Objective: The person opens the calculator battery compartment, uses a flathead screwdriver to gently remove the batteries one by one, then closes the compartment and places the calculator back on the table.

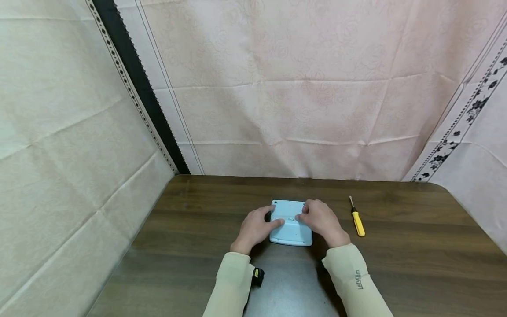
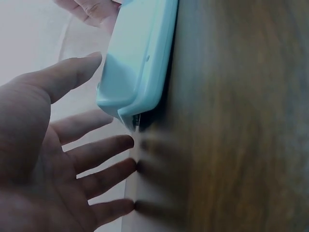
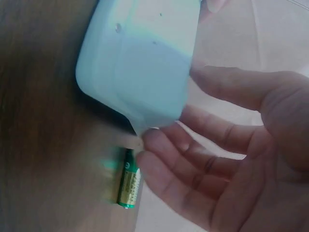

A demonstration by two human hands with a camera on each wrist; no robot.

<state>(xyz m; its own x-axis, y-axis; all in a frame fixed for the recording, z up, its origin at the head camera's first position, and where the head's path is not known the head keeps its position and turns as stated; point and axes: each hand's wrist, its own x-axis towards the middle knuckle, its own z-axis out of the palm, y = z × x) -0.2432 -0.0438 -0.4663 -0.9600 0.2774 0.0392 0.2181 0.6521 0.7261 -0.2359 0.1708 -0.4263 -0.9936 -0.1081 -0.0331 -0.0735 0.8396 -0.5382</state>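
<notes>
A light blue plastic device with rounded corners lies on the table, its back with small screw holes facing up. My left hand is at its left side, thumb over the back and index finger by the far left corner. In the left wrist view, the other fingers spread loosely past the edge. My right hand holds the right side, thumb on the back near the middle and fingers curled at the far edge. Beyond those fingertips lies a green and gold battery, hidden in the head view.
To the right of the device, a screwdriver with a yellow handle lies on the brown wooden table. Pale cloth hangs behind the table's far edge and along both sides.
</notes>
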